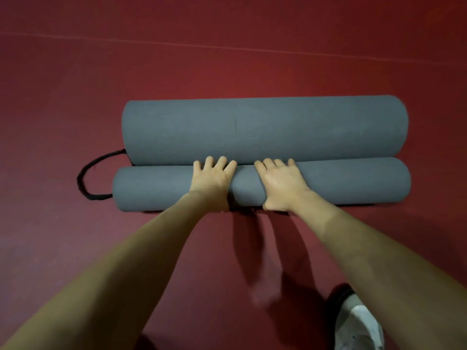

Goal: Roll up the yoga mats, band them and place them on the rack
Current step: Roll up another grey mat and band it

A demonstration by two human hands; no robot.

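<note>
Lying across the red floor, two grey rolled mats sat side by side and touching along their length. The near mat, the thinner roll, was under both hands; the far mat, the thicker one, lay just beyond the fingertips.

The left hand was draped over the top of the near mat, a little left of its middle. Its fingers were spread and curved over the roll, the tips reaching into the crease where the two rolls met. The thumb was out of sight on the near side, so whether it hooked under the roll could not be told.

The right hand lay just beside the left one, a strip of bare mat showing between them. Its fingers were also spread and curled over the crest into the same crease, while its thumb wrapped down the near side of the roll to the floor, so this hand gripped the mat.

Out past the left hand, a black strap looped from the left ends of the rolls and lay on the floor. Below the right forearm, near the bottom edge of the view, a white shoe rested on the floor.
</note>
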